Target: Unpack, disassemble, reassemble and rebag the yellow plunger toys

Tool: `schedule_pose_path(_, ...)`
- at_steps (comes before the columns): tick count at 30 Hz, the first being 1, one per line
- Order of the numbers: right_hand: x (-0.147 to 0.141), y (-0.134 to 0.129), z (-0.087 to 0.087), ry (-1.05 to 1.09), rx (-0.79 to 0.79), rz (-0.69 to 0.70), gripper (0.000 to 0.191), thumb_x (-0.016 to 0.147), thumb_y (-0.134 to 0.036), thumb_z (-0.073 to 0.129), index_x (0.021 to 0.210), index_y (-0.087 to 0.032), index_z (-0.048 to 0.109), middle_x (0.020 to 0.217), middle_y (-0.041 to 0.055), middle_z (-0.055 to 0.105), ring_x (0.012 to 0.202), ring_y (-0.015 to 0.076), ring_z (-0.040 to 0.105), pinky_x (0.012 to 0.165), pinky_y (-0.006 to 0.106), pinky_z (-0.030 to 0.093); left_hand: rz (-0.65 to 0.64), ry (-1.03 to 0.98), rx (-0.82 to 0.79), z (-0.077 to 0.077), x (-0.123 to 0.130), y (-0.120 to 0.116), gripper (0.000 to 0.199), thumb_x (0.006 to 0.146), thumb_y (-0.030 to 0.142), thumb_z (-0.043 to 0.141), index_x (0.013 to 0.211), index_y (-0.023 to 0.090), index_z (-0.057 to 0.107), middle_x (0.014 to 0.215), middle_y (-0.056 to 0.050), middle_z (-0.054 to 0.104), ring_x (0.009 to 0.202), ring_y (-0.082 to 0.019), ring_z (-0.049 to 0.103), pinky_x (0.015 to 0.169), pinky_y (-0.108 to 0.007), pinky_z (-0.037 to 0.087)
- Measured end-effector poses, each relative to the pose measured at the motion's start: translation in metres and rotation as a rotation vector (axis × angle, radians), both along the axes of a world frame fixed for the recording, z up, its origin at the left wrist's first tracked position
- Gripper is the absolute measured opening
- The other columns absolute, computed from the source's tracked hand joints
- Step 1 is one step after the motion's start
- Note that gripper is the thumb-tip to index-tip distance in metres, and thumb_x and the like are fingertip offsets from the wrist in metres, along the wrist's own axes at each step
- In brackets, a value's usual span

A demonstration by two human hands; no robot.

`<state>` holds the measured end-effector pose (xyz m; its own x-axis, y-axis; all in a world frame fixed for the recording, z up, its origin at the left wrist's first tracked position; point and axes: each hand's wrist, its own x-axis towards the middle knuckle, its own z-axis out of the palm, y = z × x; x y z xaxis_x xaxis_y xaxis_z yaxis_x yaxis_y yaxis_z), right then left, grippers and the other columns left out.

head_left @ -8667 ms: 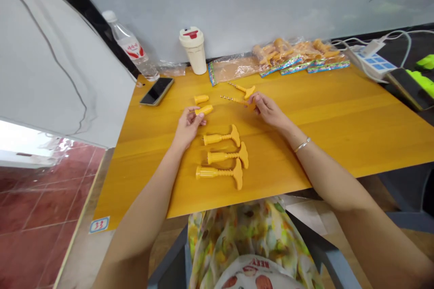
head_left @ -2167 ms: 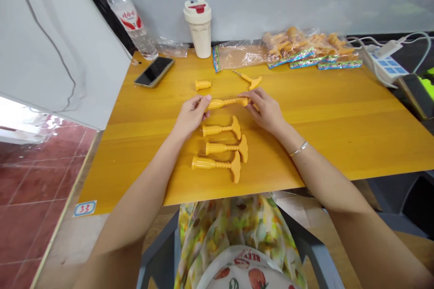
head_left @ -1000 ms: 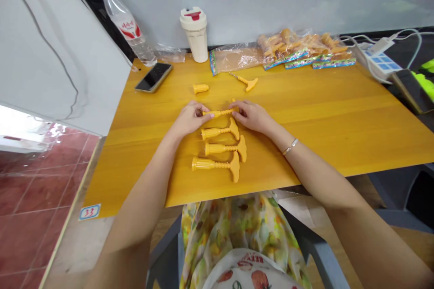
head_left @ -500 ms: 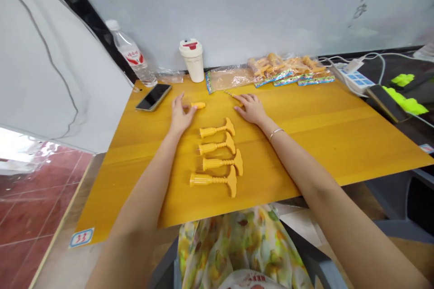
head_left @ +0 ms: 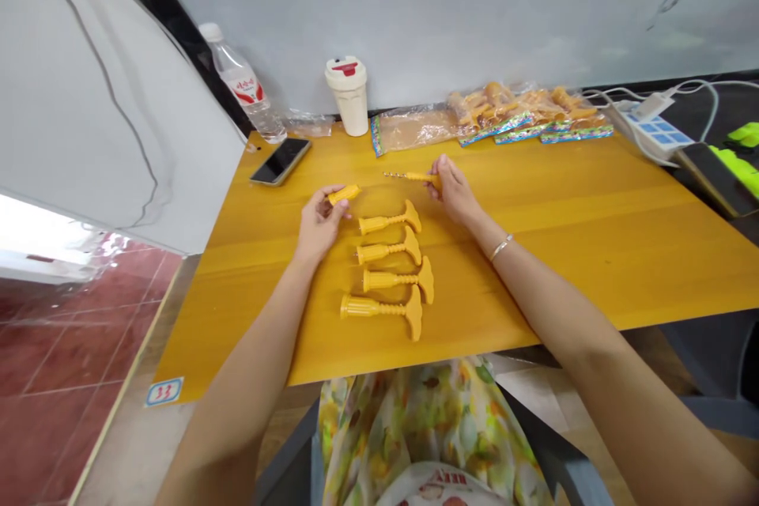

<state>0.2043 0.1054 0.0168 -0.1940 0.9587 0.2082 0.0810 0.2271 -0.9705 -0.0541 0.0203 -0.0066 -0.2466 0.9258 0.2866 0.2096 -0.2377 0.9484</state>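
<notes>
Between the fingers and thumb of my left hand (head_left: 321, 223) is a yellow corkscrew sleeve (head_left: 345, 194), a ribbed plastic tube. My right hand (head_left: 455, 188) grips a corkscrew (head_left: 420, 177) by its yellow handle end, its metal spiral pointing left toward the sleeve. The two parts are apart. Closer to me, several assembled yellow corkscrews with T-shaped handles lie in a column, from the top one (head_left: 390, 219) to the bottom one (head_left: 383, 308). Their handles point right.
Along the back stand a water bottle (head_left: 243, 87) and a white cup (head_left: 349, 97). A phone (head_left: 281, 161) lies at the back left. Plastic bags of yellow corkscrew parts (head_left: 504, 111) lie at the back. A power strip (head_left: 655, 130) with cables sits at the back right.
My right hand has lifted the corkscrew and turned it to point left. My left hand has closed around the sleeve and raised it, tilting it. The view has shifted slightly.
</notes>
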Motion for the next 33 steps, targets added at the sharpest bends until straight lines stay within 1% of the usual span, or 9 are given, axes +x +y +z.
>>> schedule_pose_path(2,-0.003,-0.013,0.011,0.057,-0.026,0.041,0.064,0.083,-0.090,0.041,0.080,-0.026,0.041,0.070,-0.0044,0.052,0.048,0.0082,0.039,0.048,0.025,0.035,0.023,0.078,0.092,0.011,0.005,-0.007,0.050,0.082,0.057,0.072,0.115,0.021,0.063,0.111,-0.009,0.068,0.092,-0.017,0.066,0.081,-0.029,0.056)
schedule_pose_path(4,-0.002,-0.026,0.020,0.084,-0.018,0.059,0.064,0.082,-0.088,0.047,0.079,-0.025,0.044,0.065,-0.0052,0.050,0.046,0.0074,0.036,0.046,0.024,0.032,0.017,0.150,0.160,0.018,0.008,-0.010,0.045,0.086,0.055,0.069,0.116,0.022,0.065,0.118,-0.010,0.066,0.102,-0.019,0.065,0.084,-0.028,0.055)
schedule_pose_path(6,0.002,-0.038,0.025,0.089,0.006,0.049,0.064,0.081,-0.088,0.050,0.079,-0.024,0.047,0.063,-0.0054,0.049,0.046,0.0070,0.036,0.045,0.024,0.031,-0.014,0.184,0.195,0.021,0.009,-0.011,0.039,0.089,0.051,0.069,0.117,0.023,0.066,0.119,-0.009,0.064,0.107,-0.019,0.064,0.085,-0.027,0.055)
schedule_pose_path(9,0.005,-0.047,0.026,0.096,0.040,0.029,0.065,0.080,-0.089,0.050,0.078,-0.024,0.048,0.061,-0.0061,0.048,0.045,0.0066,0.035,0.044,0.023,0.030,-0.069,0.199,0.229,0.019,0.010,-0.012,0.035,0.091,0.046,0.069,0.118,0.024,0.068,0.117,-0.008,0.064,0.106,-0.018,0.064,0.084,-0.026,0.054)
schedule_pose_path(12,0.005,-0.047,0.024,0.109,0.059,0.039,0.064,0.080,-0.087,0.052,0.078,-0.023,0.048,0.061,-0.0060,0.048,0.045,0.0061,0.036,0.043,0.023,0.030,-0.099,0.226,0.250,0.019,0.013,-0.014,0.033,0.091,0.045,0.069,0.117,0.024,0.068,0.114,-0.007,0.065,0.104,-0.018,0.064,0.083,-0.026,0.054)
schedule_pose_path(17,0.004,-0.045,0.022,0.106,0.057,0.046,0.063,0.081,-0.086,0.052,0.078,-0.023,0.048,0.063,-0.0049,0.049,0.045,0.0061,0.037,0.043,0.023,0.030,-0.113,0.278,0.281,0.025,0.018,-0.016,0.034,0.092,0.049,0.068,0.115,0.023,0.068,0.111,-0.008,0.066,0.103,-0.018,0.065,0.081,-0.027,0.055)
schedule_pose_path(25,0.004,-0.046,0.022,0.104,0.070,0.053,0.063,0.081,-0.086,0.053,0.077,-0.024,0.048,0.062,-0.0050,0.047,0.046,0.0065,0.037,0.043,0.024,0.031,-0.126,0.324,0.272,0.026,0.015,-0.017,0.033,0.093,0.048,0.066,0.114,0.022,0.067,0.112,-0.008,0.065,0.105,-0.019,0.063,0.082,-0.028,0.055)
schedule_pose_path(30,0.004,-0.050,0.025,0.080,0.098,0.021,0.064,0.083,-0.087,0.047,0.078,-0.024,0.048,0.062,-0.0049,0.047,0.047,0.0072,0.037,0.044,0.024,0.031,-0.134,0.315,0.280,0.026,0.015,-0.017,0.032,0.094,0.045,0.066,0.115,0.022,0.067,0.112,-0.008,0.065,0.105,-0.018,0.063,0.083,-0.028,0.054)
schedule_pose_path(33,0.002,-0.050,0.024,0.072,0.095,0.033,0.063,0.083,-0.087,0.047,0.078,-0.024,0.047,0.064,-0.0041,0.050,0.047,0.0078,0.038,0.045,0.025,0.032,-0.163,0.289,0.287,0.027,0.018,-0.019,0.032,0.094,0.045,0.067,0.116,0.022,0.067,0.113,-0.008,0.066,0.104,-0.018,0.064,0.083,-0.028,0.054)
